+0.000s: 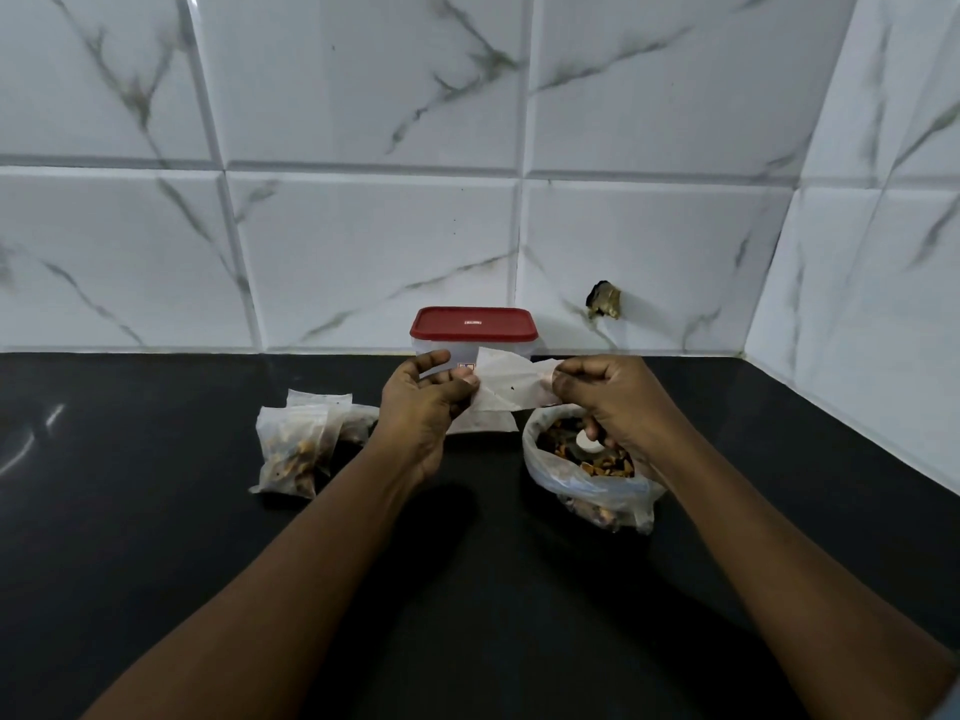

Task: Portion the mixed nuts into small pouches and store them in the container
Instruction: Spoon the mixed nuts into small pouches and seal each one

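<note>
At frame centre, the left hand (423,407) and right hand (610,400) each pinch an end of an empty pouch (506,389). Behind it stands the red-lidded container (472,324).

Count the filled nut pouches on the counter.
2: the front pouch left of centre, and the rear pouch overlapping behind it, beside the left hand. Another may be hidden there.

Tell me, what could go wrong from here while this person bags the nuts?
The empty pouch is thin and pinched between the left hand and right hand; a hard pull might tear it. The big bag of nuts sits open close by the right wrist; a bump could spill nuts on the counter. The container has its red lid on, so the filled pouches cannot go in yet.
</note>
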{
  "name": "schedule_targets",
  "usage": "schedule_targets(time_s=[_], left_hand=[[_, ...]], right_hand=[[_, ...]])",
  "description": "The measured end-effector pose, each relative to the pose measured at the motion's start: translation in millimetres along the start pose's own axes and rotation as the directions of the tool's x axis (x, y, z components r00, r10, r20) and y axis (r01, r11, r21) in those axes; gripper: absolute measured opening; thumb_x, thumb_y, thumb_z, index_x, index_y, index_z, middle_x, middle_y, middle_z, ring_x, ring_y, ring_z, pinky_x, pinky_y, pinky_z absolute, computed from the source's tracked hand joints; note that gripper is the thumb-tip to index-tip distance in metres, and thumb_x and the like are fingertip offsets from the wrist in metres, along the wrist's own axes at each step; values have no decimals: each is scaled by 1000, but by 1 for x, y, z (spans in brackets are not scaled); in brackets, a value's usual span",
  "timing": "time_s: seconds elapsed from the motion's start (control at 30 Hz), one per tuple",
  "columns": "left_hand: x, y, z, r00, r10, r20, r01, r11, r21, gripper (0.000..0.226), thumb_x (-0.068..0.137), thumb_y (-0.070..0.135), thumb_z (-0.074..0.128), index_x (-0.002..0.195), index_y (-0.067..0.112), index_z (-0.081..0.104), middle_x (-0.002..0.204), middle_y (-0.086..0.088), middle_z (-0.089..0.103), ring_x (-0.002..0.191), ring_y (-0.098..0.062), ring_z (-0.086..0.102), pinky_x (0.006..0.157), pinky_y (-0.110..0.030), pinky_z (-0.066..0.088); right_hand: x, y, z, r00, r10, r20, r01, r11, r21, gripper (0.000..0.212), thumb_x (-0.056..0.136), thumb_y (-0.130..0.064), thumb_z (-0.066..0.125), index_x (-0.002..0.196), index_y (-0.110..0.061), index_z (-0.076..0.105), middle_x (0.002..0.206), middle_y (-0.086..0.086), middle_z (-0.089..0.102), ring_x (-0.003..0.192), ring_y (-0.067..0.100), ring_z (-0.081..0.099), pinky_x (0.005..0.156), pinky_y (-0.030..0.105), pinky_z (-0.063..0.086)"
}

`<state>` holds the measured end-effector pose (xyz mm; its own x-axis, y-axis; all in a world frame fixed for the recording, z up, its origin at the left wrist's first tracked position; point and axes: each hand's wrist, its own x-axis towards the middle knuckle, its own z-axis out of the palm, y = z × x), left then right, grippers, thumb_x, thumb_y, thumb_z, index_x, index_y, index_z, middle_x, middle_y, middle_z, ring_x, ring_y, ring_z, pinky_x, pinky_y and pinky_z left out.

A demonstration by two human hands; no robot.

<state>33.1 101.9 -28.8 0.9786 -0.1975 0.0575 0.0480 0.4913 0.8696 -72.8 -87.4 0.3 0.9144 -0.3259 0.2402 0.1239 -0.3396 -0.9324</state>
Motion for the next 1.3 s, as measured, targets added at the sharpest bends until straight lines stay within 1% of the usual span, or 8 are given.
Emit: schedule_targets(time_s=[0.23,0.33,0.4,0.47,0.93,1.03,1.2,1.3], left_hand=[[-10,3,8,988,154,-18,-149,973,177,33,90,-9,69,117,10,63,105,-4,67,100,-20,67,80,-28,58],[-19,0,-1,855,354,380,-509,427,748,65,83,30,66,144,33,45,149,5,41,140,-22,37,111,-43,34],[-23,-4,-2,729,296,618,-643,-14,766,79,79,52,60,152,42,31,162,11,23,153,-17,11,121,-54,9],[-24,-9,2,689,285,667,-656,-146,740,76,84,59,56,153,40,32,160,10,31,156,-18,9,123,-59,-1],[-29,-12,11,745,325,582,-618,8,787,46,83,65,49,114,32,54,108,17,64,112,-9,58,121,-50,11],[-26,-14,10,793,340,505,-557,68,828,29,90,61,62,103,38,51,98,19,65,99,-2,60,119,-48,15],[-29,-17,18,909,223,353,-388,139,911,32,92,60,65,108,38,48,95,19,60,101,-5,59,121,-51,15],[-27,-25,22,955,118,271,-291,210,933,37,92,62,63,115,37,49,90,20,54,99,-4,52,121,-53,17]], right_hand=[[-2,-2,3,1000,-8,-1,8,998,55,7,97,-26,75,102,-24,79,86,5,78,46,13,46,40,22,34],[-2,-2,5,999,-17,28,17,1000,1,16,95,-26,77,110,-21,76,85,3,78,47,13,48,41,22,37],[-4,-4,9,997,-17,72,16,1000,1,19,94,-25,77,113,-21,74,88,9,78,48,13,49,42,23,37],[-6,-5,13,993,-42,113,44,999,-22,14,96,-21,76,110,-21,74,81,8,77,48,13,51,42,23,38],[-14,-17,18,948,-282,148,298,949,-99,15,95,-3,72,98,-15,80,86,-1,78,62,21,69,59,27,56],[1,-18,-18,952,-307,13,287,873,-393,25,96,-4,66,104,-22,80,100,-11,78,81,11,72,75,29,59],[25,19,-76,987,130,98,21,493,-870,37,94,-16,66,129,-24,72,133,2,69,116,20,65,98,34,51],[28,32,-74,976,189,110,3,493,-870,27,93,-20,68,119,-25,73,120,1,71,104,19,66,86,33,52]])
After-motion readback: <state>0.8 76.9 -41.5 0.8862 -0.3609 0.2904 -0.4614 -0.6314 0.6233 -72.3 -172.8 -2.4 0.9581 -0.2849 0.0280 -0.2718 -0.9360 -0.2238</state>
